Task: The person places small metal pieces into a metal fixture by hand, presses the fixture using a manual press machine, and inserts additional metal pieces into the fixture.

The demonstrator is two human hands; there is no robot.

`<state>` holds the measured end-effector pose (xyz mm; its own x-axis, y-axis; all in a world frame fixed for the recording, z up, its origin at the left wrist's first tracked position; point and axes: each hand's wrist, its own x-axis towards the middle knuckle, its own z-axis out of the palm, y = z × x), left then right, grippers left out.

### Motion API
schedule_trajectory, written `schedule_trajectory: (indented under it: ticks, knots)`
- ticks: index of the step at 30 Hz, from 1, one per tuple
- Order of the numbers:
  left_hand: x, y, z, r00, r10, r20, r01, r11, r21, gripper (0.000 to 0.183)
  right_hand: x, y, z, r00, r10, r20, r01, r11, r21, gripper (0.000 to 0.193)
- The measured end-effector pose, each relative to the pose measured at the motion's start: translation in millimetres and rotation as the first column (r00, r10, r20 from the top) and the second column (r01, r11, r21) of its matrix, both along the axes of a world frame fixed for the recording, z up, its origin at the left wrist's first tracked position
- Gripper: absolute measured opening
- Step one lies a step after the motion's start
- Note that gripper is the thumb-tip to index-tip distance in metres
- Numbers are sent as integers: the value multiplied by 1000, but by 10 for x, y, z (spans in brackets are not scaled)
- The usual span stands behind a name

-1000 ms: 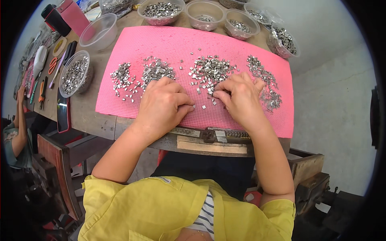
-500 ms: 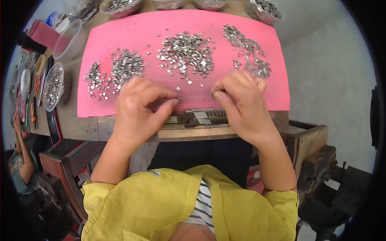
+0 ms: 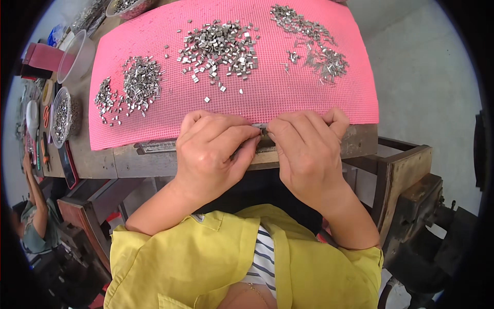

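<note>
My left hand (image 3: pixel 213 152) and my right hand (image 3: pixel 310 154) meet at the front edge of the bench, fingertips nearly touching. Both are closed in a pinch; a tiny dark piece shows between them, too small to name. Beneath them lies a metal strip (image 3: pixel 157 147) along the edge, mostly hidden by the hands. Beyond, on a pink ribbed mat (image 3: pixel 170 116), is a heap of small silver square metal pieces (image 3: pixel 218 49). Thin metal pins (image 3: pixel 329 64) are scattered at the right. Two more heaps of small metal parts (image 3: pixel 141 82) sit at the left.
Left of the mat stand a clear tub of metal parts (image 3: pixel 62 118) and another clear tub (image 3: pixel 77 56). A phone (image 3: pixel 67 165), pliers (image 3: pixel 45 149) and orange-handled scissors (image 3: pixel 46 116) lie there. Another person's arm (image 3: pixel 33 190) is at far left. A wooden drawer frame (image 3: pixel 404 180) juts out at right.
Both hands have come together and down to the bench edge, from a wider spacing above the mat. The view has shifted, so the mat's heaps appear higher and farther left.
</note>
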<state>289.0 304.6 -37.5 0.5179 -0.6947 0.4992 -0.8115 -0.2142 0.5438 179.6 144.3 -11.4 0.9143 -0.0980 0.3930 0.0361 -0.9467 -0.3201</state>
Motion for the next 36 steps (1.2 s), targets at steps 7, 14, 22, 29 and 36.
schedule_trajectory:
  ticks: [7, 14, 22, 29, 36]
  knots:
    - [2, 11, 20, 999, 23, 44, -24, 1000, 17, 22, 33, 40, 4, 1000, -7, 4, 7, 996, -86, 16]
    - [-19, 22, 45, 994, 57, -99, -52, 998, 44, 20, 4, -93, -53, 998, 25, 60, -29, 997, 67, 14]
    - [-8, 37, 66, 998, 26, -62, -21, 997, 72, 23, -2, -105, -70, 997, 68, 35, -72, 991, 110, 18]
    - [-14, 80, 63, 989, 51, -139, -51, 999, 6, 39, 79, -25, -34, 996, 87, -11, -86, 996, 25, 18]
    - [-24, 78, 62, 987, 62, -145, -61, 998, 12, 41, 215, 29, 33, 979, 130, -156, -160, 966, -202, 11]
